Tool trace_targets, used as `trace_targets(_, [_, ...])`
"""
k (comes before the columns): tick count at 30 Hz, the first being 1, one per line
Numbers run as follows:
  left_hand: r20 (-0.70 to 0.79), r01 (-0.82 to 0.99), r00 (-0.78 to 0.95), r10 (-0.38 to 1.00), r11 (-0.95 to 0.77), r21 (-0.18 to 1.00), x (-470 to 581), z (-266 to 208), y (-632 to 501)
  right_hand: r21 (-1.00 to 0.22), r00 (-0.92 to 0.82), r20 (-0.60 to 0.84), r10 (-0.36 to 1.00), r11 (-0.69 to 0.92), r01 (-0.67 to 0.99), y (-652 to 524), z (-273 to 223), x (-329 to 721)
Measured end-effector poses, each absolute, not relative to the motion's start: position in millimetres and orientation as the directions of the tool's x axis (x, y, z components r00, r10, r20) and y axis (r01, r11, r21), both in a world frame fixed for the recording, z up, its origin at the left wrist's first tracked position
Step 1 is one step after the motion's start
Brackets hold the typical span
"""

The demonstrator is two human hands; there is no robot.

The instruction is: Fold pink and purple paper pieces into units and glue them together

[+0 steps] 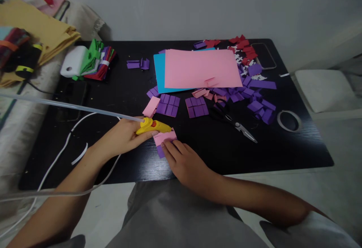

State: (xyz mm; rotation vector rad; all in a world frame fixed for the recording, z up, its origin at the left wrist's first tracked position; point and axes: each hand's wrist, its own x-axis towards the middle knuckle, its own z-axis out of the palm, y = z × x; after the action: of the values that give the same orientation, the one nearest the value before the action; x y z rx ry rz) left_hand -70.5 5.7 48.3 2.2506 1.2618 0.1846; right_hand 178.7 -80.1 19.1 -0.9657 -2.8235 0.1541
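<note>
My left hand (126,136) is closed around a yellow hot glue gun (151,126). A long clear glue stick (85,107) runs out of the gun's back toward the left edge. The gun's nozzle is at the upper edge of a small pink and purple paper piece (164,137). My right hand (186,161) holds that piece against the table, its fingertips on the pink part. Just beyond lie two purple paper squares with folded panels, the left one (168,105) and the right one (197,107). A pink folded paper (151,106) lies beside the left square.
On the black table (283,142) are scissors (239,127), a tape roll (289,121), pink sheets (202,68) over a blue sheet (159,74), and purple paper scraps (258,106). A white cord (60,151) loops at left. Bundled coloured paper (96,61) sits back left.
</note>
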Motion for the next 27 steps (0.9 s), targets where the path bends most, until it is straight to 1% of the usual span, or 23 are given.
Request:
trace_targets(3, [-0.122,0.762,0.535,0.836,-0.415,0.497,-71,47,7,-0.135,-0.781,0.129,0.611,0.791,0.597,-80,17,179])
trace_targets(5, [-0.108,0.760,0.531,0.841,-0.416,0.500,-71,47,7,-0.134,-0.780,0.135,0.611,0.792,0.596,-80,17,179])
trace_targets(12, [-0.058,0.740,0.488,0.871,-0.377,0.557,-68,50,6,-0.126,-0.783,0.132,0.608,0.794,0.595,-80,18,180])
trace_targets(16, [-0.046,0.724,0.459,0.887,-0.343,0.598,-74,53,2,-0.142,-0.777,0.122,0.618,0.786,0.602,-79,20,180])
trace_targets(19, [0.005,0.712,0.312,0.950,-0.238,0.660,-86,58,-2,-0.170,-0.779,0.089,0.621,0.780,0.602,-77,22,180])
trace_targets(21, [0.021,0.658,0.151,0.988,-0.116,0.744,-94,62,-2,-0.199,-0.782,0.059,0.621,0.775,0.600,-76,24,181])
trace_targets(23, [-0.005,0.598,-0.012,1.000,0.011,0.801,-102,68,1,-0.229,-0.784,0.038,0.620,0.769,0.597,-74,25,182])
trace_targets(25, [-0.039,0.606,-0.141,0.989,0.117,0.787,-109,71,6,-0.255,-0.794,0.037,0.607,0.774,0.580,-72,26,183])
trace_targets(27, [-0.055,0.694,-0.228,0.972,0.202,0.692,-115,72,14,-0.284,-0.811,0.066,0.582,0.790,0.544,-70,29,187])
